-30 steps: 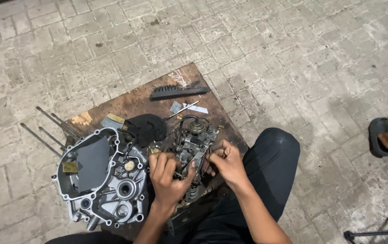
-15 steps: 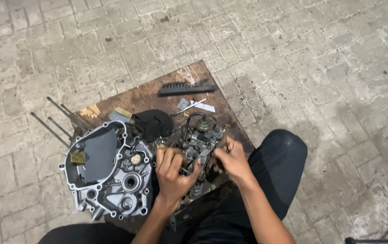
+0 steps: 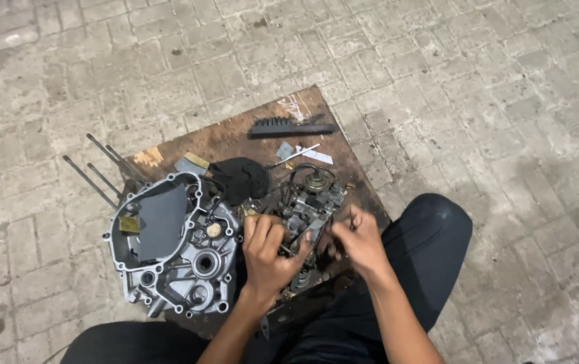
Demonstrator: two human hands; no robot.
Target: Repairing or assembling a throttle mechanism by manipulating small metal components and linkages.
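Both your hands have stayed on the carburettor (image 3: 310, 202) since a second ago, though your view has tipped so the foot once seen at the right is gone.

Your left hand (image 3: 266, 249) is clenched around the carburettor's near left side, steadying it upright, which seems to free the other hand for finer work. Your right hand (image 3: 357, 239) is blurred, its fingers pinched at the right flank of the part; whether it actually grasps anything there I cannot tell.

That carburettor sits on the wooden board (image 3: 235, 138) that serves as your worktop, just right of the grey engine case (image 3: 175, 246) and near a black cloth (image 3: 239, 178).

Long studs (image 3: 97, 172) stick out past the board's left edge. A black brush (image 3: 293, 127) lies at the far edge, well apart from your hands. Your knee (image 3: 431, 232) crowds the right edge, so open room lies mostly toward the far side and on the brick paving (image 3: 471, 87).
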